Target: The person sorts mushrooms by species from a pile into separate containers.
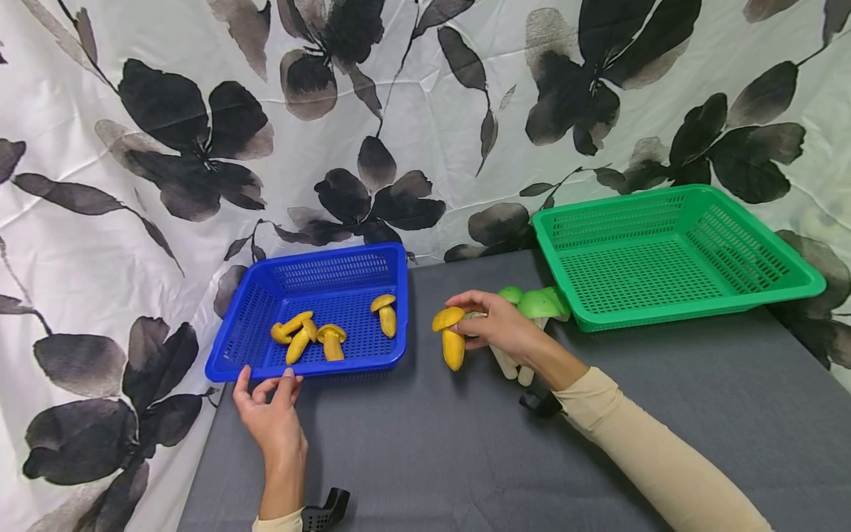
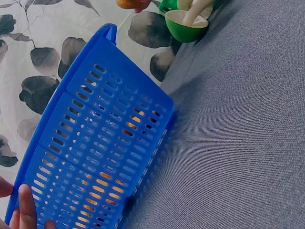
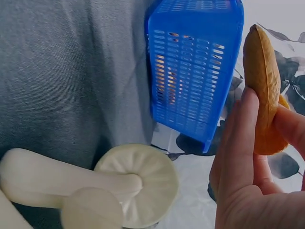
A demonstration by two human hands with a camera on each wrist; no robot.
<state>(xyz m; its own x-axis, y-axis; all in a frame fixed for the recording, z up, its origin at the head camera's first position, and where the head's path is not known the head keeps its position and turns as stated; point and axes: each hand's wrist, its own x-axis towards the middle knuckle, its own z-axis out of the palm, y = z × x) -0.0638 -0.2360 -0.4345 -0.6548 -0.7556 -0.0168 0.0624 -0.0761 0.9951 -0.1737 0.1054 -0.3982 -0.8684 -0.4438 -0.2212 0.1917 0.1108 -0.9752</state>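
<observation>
My right hand (image 1: 501,325) pinches a yellow toy mushroom (image 1: 453,349) between thumb and fingers, cap up, above the table to the right of the blue basket (image 1: 399,347). In the right wrist view the mushroom's stem (image 3: 262,62) stands out past the fingertips. My left hand (image 1: 271,414) holds the front rim of the blue basket, with fingers against its outer wall (image 2: 95,133). Several yellow mushrooms (image 1: 332,341) lie inside that basket. Green-capped mushrooms with pale stems (image 1: 540,303) lie on the table, partly hidden behind the right hand.
A green basket (image 1: 698,303) with nothing in it stands at the back right, beside the green-capped mushrooms. Grey cloth (image 1: 425,458) covers the table. A white curtain with dark flowers (image 1: 412,111) hangs behind both baskets.
</observation>
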